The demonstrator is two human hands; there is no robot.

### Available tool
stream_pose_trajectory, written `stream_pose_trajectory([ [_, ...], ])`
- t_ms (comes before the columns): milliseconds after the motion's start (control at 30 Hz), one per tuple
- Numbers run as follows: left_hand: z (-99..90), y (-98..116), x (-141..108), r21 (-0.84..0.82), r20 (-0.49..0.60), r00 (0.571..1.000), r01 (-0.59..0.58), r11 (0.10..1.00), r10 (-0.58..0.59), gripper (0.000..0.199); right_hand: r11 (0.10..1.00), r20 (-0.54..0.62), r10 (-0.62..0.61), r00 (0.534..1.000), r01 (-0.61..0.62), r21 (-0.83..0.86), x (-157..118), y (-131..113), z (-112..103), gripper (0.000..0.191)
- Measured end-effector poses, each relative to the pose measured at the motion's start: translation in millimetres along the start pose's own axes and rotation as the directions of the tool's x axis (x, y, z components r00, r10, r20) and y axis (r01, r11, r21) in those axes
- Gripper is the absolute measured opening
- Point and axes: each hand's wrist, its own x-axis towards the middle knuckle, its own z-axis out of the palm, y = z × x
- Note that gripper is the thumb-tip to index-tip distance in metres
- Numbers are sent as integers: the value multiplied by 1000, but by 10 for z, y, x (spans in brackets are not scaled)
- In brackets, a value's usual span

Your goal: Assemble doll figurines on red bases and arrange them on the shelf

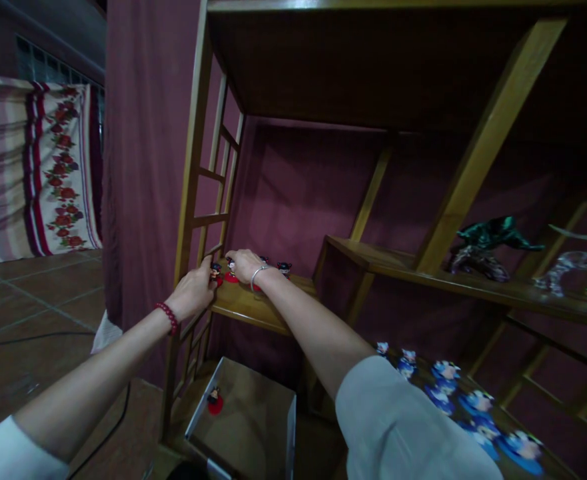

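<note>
Both of my hands reach onto a small wooden shelf (pixel 253 308) at the left of a shelving unit. My left hand (pixel 196 291), below a red bead bracelet, has its fingers closed on a small black-haired figurine on a red base (pixel 216 273) at the shelf's left edge. My right hand (pixel 247 267), with a silver bangle, is closed around something beside a second such figurine (pixel 232 272); what it grips is hidden by the hand. Another figurine (pixel 284 269) stands right of my right wrist. In the open cardboard box (pixel 253 420) below lies one more red-based figurine (pixel 214 401).
Several blue and white figurines (pixel 446 377) stand on a lower shelf at the right. A green dragon-like ornament (pixel 496 240) and a clear glass ornament (pixel 583 267) sit on the middle shelf. A wooden side post (pixel 192 160) rises beside my left hand.
</note>
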Motion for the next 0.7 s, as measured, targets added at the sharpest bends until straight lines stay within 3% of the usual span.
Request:
stream_pose_trajectory([
  [400,86,79,197,81,43,999,20,997,-24,60,1000,78,11,997,-12,14,-158,-21,-181,37],
  [700,166,100,363,40,42,998,41,998,-42,62,1000,61,7,998,-8,23,-153,6,-132,38],
])
